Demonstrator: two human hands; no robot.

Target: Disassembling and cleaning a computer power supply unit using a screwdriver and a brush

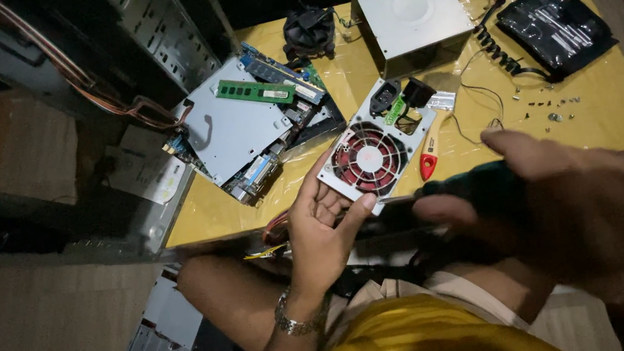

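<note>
My left hand (320, 228) grips the near edge of a power supply panel (388, 105) with a red fan (368, 158) and a black socket, tilted on the yellow table (620, 118). My right hand (575, 201) is close to the camera and blurred, closed around a dark green tool handle (468, 188) just right of the fan. A paintbrush with a red and pale handle (432, 144) lies beside the panel.
A grey metal supply cover (410, 14) stands behind. A black cooler fan (308, 30), a drive plate (230, 130) with a green memory stick (255, 91), a black tool pouch (556, 28), a coiled cable (497, 50) and loose screws (552, 108) lie around. An open computer case (66, 97) stands left.
</note>
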